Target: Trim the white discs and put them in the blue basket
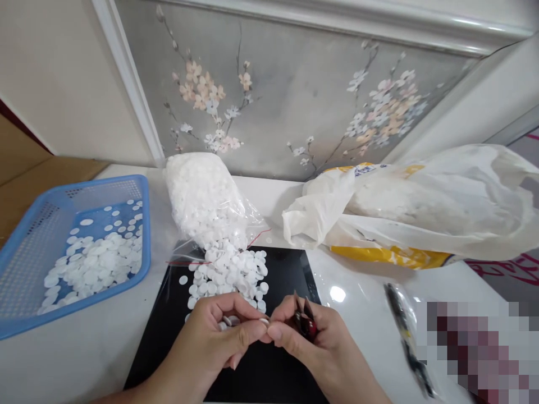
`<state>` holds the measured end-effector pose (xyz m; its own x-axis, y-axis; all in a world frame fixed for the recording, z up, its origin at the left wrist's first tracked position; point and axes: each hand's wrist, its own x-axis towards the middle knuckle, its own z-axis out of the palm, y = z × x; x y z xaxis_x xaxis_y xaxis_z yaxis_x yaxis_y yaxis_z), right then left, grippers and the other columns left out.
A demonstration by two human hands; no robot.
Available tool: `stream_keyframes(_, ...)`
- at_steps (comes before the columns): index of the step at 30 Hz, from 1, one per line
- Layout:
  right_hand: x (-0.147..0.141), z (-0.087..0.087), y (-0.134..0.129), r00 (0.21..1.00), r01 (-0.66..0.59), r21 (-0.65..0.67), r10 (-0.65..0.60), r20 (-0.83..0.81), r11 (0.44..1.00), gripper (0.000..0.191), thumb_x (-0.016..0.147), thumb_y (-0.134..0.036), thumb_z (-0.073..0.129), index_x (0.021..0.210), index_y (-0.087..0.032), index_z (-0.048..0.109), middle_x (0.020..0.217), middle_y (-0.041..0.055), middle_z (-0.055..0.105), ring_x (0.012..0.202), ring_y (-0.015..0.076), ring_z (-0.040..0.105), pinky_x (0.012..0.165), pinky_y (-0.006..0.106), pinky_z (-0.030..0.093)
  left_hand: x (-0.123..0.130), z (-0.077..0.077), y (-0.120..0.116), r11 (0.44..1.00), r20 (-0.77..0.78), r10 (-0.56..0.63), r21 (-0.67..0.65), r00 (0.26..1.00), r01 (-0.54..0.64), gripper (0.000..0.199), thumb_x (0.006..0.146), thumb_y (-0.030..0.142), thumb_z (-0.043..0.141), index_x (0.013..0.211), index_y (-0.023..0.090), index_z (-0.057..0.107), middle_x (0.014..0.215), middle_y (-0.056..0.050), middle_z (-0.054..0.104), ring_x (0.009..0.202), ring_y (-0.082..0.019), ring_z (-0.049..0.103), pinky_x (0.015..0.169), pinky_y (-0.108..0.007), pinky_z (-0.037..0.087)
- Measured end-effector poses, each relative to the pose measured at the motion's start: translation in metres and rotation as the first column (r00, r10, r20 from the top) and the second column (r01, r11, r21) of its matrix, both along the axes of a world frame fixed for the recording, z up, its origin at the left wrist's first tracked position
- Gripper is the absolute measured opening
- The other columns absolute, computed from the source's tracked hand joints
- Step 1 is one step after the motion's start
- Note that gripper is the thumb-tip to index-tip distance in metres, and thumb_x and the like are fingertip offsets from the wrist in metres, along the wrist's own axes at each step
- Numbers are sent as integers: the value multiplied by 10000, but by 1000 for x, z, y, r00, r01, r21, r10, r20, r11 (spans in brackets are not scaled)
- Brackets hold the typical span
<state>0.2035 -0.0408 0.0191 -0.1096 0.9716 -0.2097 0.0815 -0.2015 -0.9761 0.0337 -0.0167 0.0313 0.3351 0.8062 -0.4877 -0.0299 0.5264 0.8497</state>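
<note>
Over the black board, my left hand (227, 331) is closed, its thumb and finger pinching a small white disc (264, 321). More white discs (229, 321) sit inside its curled fingers. Thumb and fingertip of my right hand (307, 331) meet the same disc from the other side. Held in that hand's curled fingers is what looks like a small pair of snips (304, 317), with two pointed blades upward and a red part below. Just beyond my hands, a loose pile of white discs (231, 272) lies on the black board (290, 275).
A clear bag (206, 196) of discs spills onto the board. At left stands a blue basket (145, 224) holding many discs. A white and yellow plastic bag (400, 224) lies back right. Black pen-like items in clear wrapping (406, 336) lie right, beside a pixelated patch.
</note>
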Motion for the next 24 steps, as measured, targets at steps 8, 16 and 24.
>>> stream_keyframes(8,14,-1,-8,966,-117,180,70,247,977,477,992,-505,352,1317,-235,572,798,30,623,752,177,618,692,280,516,1,3,-2,1000,24,-18,-14,1000,19,277,717,402,746,694,160,613,673,-9,698,434,-33,335,427,-177,251)
stream_keyframes(16,21,-17,-19,945,-219,501,54,322,837,420,978,-377,478,1392,-310,504,845,56,644,728,169,649,637,238,548,3,-4,-4,999,5,10,35,1000,-10,307,697,428,764,656,167,608,577,24,612,416,-34,323,417,-175,259)
stream_keyframes(24,19,-17,-24,945,-213,558,24,326,802,412,956,-275,539,1367,-308,534,832,58,657,681,160,653,594,226,550,2,-9,-8,996,-15,-2,92,1000,3,237,691,382,770,666,180,649,490,59,505,406,-50,337,405,-175,278)
